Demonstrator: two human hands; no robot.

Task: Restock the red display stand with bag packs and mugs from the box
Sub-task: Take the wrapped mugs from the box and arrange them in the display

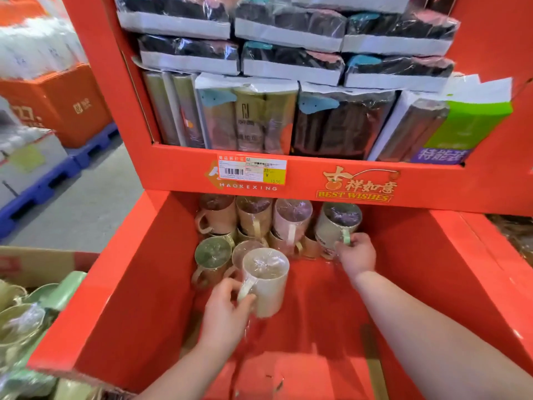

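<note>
The red display stand [317, 180] fills the view. Its upper shelf is packed with wrapped bag packs [291, 62]. Its lower bin [129, 284] holds several plastic-wrapped mugs standing at the back. My left hand [225, 316] grips the handle of a cream mug [266, 284] in the bin, in front of the others. My right hand [356, 255] pinches the pale green handle of a grey-white mug [336, 226] at the right end of the back row.
A cardboard box [34, 265] with several green and cream wrapped mugs [26, 321] sits at the lower left. Orange cartons [66, 105] on blue pallets [43, 186] stand on the left across a grey floor. The bin's front and right floor is bare red.
</note>
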